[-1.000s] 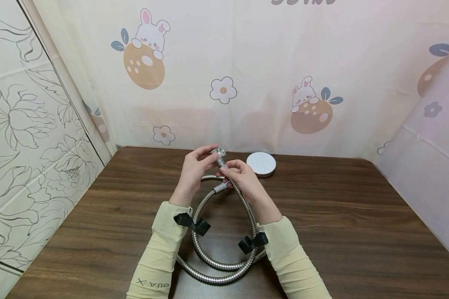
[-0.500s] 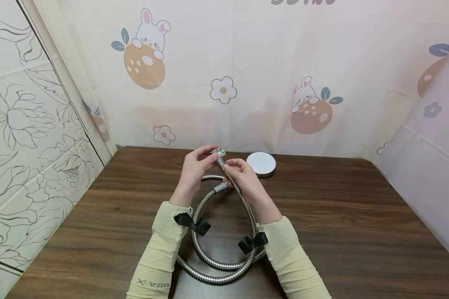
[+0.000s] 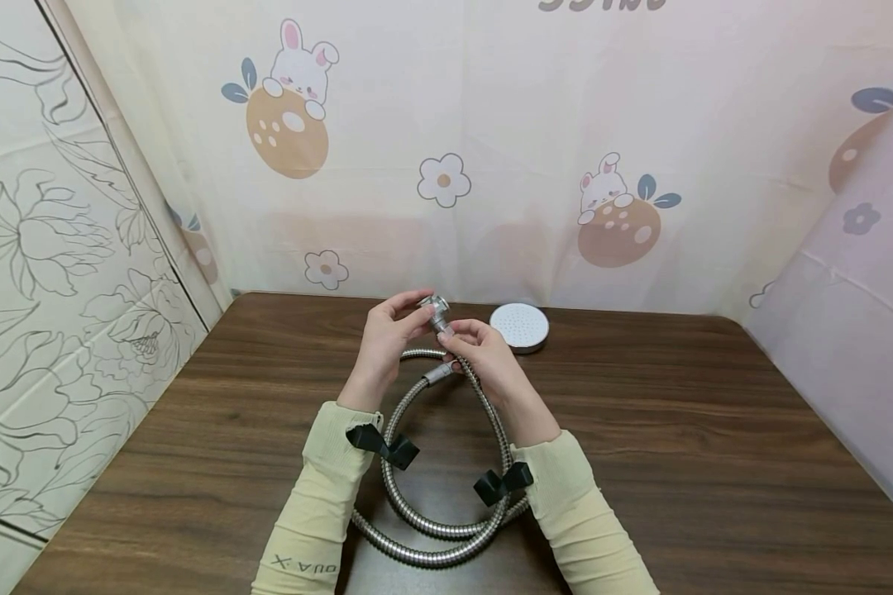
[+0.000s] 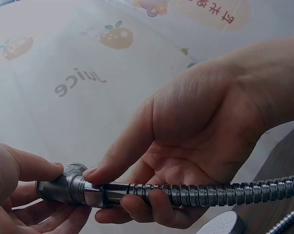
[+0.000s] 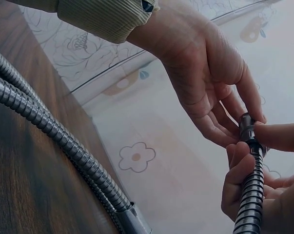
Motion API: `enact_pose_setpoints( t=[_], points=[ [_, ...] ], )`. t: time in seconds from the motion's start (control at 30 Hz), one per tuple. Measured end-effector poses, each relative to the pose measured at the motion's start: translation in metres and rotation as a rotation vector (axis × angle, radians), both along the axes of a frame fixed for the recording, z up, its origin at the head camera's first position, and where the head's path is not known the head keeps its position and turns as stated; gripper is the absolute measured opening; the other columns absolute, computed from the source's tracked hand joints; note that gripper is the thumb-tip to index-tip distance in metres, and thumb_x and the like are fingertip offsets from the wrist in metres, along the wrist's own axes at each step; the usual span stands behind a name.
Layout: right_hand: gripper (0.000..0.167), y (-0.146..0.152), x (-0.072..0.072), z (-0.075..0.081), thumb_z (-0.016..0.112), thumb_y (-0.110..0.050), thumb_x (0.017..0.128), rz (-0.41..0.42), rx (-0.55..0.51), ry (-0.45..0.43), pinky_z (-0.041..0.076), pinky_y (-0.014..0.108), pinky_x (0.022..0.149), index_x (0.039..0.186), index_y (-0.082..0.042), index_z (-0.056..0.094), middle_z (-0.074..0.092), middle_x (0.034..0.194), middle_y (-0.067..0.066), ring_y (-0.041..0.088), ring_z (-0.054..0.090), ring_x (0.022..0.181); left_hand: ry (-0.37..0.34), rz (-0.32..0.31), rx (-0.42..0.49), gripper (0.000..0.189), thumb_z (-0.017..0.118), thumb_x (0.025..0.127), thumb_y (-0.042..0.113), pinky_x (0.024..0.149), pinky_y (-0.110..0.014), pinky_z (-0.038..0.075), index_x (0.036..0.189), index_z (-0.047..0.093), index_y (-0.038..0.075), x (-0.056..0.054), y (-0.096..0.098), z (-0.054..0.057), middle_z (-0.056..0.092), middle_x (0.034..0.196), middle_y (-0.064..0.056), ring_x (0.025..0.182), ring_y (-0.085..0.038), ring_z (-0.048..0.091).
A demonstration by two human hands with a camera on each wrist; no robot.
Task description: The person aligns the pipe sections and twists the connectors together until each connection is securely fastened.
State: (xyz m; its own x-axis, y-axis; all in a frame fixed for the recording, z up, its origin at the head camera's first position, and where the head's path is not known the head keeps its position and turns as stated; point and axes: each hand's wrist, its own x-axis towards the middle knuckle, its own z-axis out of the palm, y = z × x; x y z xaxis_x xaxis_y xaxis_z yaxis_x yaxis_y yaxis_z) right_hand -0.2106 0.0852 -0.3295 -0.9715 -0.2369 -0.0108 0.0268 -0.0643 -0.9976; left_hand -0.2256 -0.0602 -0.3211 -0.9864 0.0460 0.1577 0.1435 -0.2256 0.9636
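In the head view, my left hand (image 3: 387, 339) pinches a chrome elbow-like fitting (image 3: 436, 304) above the table's far half. My right hand (image 3: 487, 359) grips the end of a ribbed metal shower hose (image 3: 491, 405), thumb and fingers around its smooth end nut (image 4: 112, 193). That nut meets the fitting end to end in the left wrist view. The hose runs back toward me and lies in loops on the table. Its other end, a grey sleeve (image 3: 439, 373), sits just below the hands. A round white shower head (image 3: 519, 326) lies face up beyond the right hand.
The dark wooden table (image 3: 677, 430) ends at a printed curtain (image 3: 446, 99) behind. A floral panel (image 3: 59, 273) stands along the left side. Hose loops (image 3: 424, 558) lie between the forearms, near the black wrist straps (image 3: 502, 483).
My right thumb and fingers shift slightly forward on the hose nut, then back to about where they were. My left hand and the fitting stay in place.
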Motion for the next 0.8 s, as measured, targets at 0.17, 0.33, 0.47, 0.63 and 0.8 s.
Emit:
enact_pose_setpoints(
  t=[0.17, 0.33, 0.47, 0.63, 0.8],
  points=[
    [0.023, 0.0011, 0.0006, 0.0, 0.053, -0.008, 0.09, 0.01, -0.007, 0.01, 0.044, 0.02, 0.056, 0.109, 0.005, 0.051, 0.065, 0.078, -0.006, 0.009, 0.056, 0.063, 0.004, -0.003, 0.004, 0.029, 0.058, 0.087, 0.005, 0.08, -0.026, 0.051, 0.115, 0.058, -0.003, 0.0008, -0.0003, 0.0009, 0.055, 0.109, -0.012, 0.094, -0.016, 0.06],
    [0.024, 0.0014, 0.0009, 0.0002, 0.055, -0.012, 0.09, -0.02, 0.013, -0.003, 0.045, 0.02, 0.056, 0.108, 0.005, 0.056, 0.061, 0.078, -0.007, 0.009, 0.057, 0.064, 0.001, 0.0, 0.001, 0.029, 0.059, 0.087, 0.005, 0.079, -0.026, 0.051, 0.114, 0.059, -0.002, 0.0016, -0.0004, 0.0015, 0.056, 0.108, -0.012, 0.094, -0.016, 0.06],
    [0.029, 0.0012, 0.0008, 0.0006, 0.054, -0.013, 0.091, -0.027, 0.019, -0.011, 0.045, 0.019, 0.056, 0.112, 0.007, 0.055, 0.06, 0.08, -0.005, 0.008, 0.057, 0.063, 0.002, -0.002, 0.002, 0.028, 0.059, 0.087, 0.005, 0.079, -0.026, 0.051, 0.114, 0.059, -0.002, 0.0017, -0.0006, 0.0013, 0.056, 0.108, -0.012, 0.093, -0.016, 0.06],
    [0.031, 0.0014, 0.0007, 0.0003, 0.05, -0.013, 0.093, -0.026, 0.006, -0.017, 0.046, 0.019, 0.056, 0.117, 0.006, 0.048, 0.058, 0.085, -0.001, 0.008, 0.059, 0.062, -0.01, -0.001, 0.01, 0.029, 0.059, 0.086, 0.005, 0.079, -0.025, 0.052, 0.114, 0.059, -0.002, 0.0023, -0.0006, 0.0015, 0.057, 0.109, -0.013, 0.091, -0.015, 0.061],
    [0.026, 0.0014, 0.0004, -0.0007, 0.046, -0.014, 0.095, -0.014, -0.031, -0.02, 0.046, 0.02, 0.056, 0.114, 0.004, 0.045, 0.062, 0.081, -0.002, 0.008, 0.059, 0.062, -0.005, -0.004, 0.015, 0.031, 0.059, 0.086, 0.004, 0.079, -0.026, 0.051, 0.116, 0.057, -0.005, 0.002, 0.0, 0.0013, 0.058, 0.109, -0.014, 0.09, -0.014, 0.061]
  ],
)
